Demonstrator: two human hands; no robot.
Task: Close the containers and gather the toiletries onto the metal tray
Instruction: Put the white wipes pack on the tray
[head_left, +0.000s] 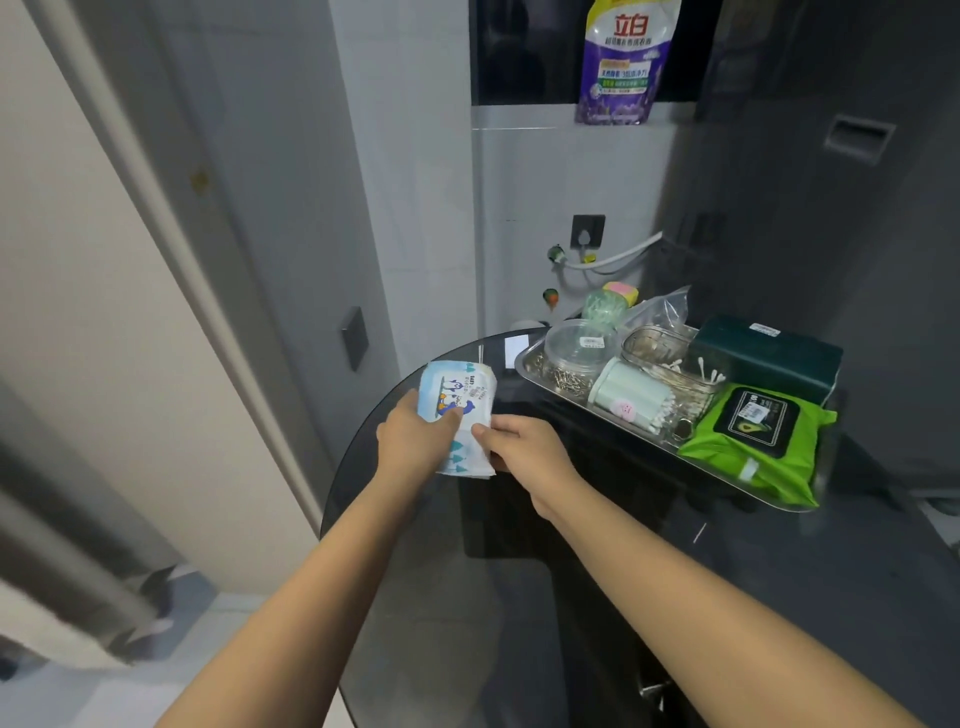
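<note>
Head view looks down at a dark glass table (519, 597) with both bare arms stretched forward. Both hands hold a blue-and-white wipes pack (460, 410) just above the table's left edge, well apart from the metal tray (524, 358). Left hand (415, 441) grips the pack's left side, thumb pressed on its printed front and fingers wrapped behind. Right hand (524, 447) pinches the pack's lower right edge, thumb on top and fingers curled beneath, closed on it.

On the tray, to the right, lie a green wipes pack (756, 441) at the near end, a dark green box (769, 356) behind it, a pale green swab tub (631, 392) lying on its side with swab tips showing, a clear box (670, 364) with loose swabs, and a round clear jar (582, 345) with its lid on. A heap of small metal pins (563, 376) sits in the tray's left corner. A plastic bag (660, 309) stands at the far end. A purple detergent pouch (623, 62) leans on a ledge above.
</note>
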